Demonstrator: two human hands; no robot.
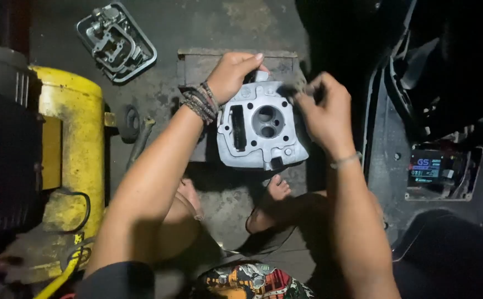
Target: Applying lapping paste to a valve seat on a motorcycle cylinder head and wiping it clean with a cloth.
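Note:
A pale grey metal engine cylinder block (261, 130) with a round bore and a dark slot rests on a flat stone slab (197, 66) on the floor. My left hand (231, 75), with several bead bracelets at the wrist, grips the block's far upper edge. At the block's upper right corner my right hand (323, 111) pinches a small dark object; blur hides what it is. My bare feet (277, 191) are just below the block.
A yellow machine body (70, 144) with a black housing stands at the left, a yellow hose beside it. A metal engine cover part (117, 41) lies at the upper left. A dark scooter body with a small lit display (427, 169) fills the right side.

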